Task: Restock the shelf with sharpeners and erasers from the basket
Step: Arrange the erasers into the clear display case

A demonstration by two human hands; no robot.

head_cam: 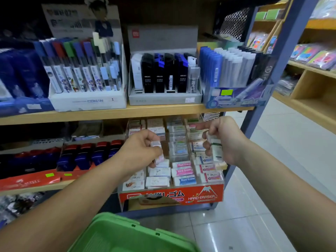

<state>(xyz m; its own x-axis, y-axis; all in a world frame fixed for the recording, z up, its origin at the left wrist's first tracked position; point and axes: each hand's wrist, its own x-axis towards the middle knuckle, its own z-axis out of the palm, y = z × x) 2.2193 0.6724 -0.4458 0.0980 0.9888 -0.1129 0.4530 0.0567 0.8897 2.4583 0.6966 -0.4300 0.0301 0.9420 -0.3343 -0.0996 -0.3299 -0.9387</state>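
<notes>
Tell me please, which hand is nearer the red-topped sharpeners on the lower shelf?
Left. The left hand, pinching an eraser, is just right of the sharpeners; the right hand, gripping erasers, is farther right, across the eraser tray.

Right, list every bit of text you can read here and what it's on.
"CONAN": front of the white pen display box.
"2": same front, to the right.
"HARD ERASER": red eraser display box, beside Japanese "レゴム".
"Hard Eraser": pink and blue eraser sleeves.
Too blurred: black packs, red tray, green stickers.
</notes>
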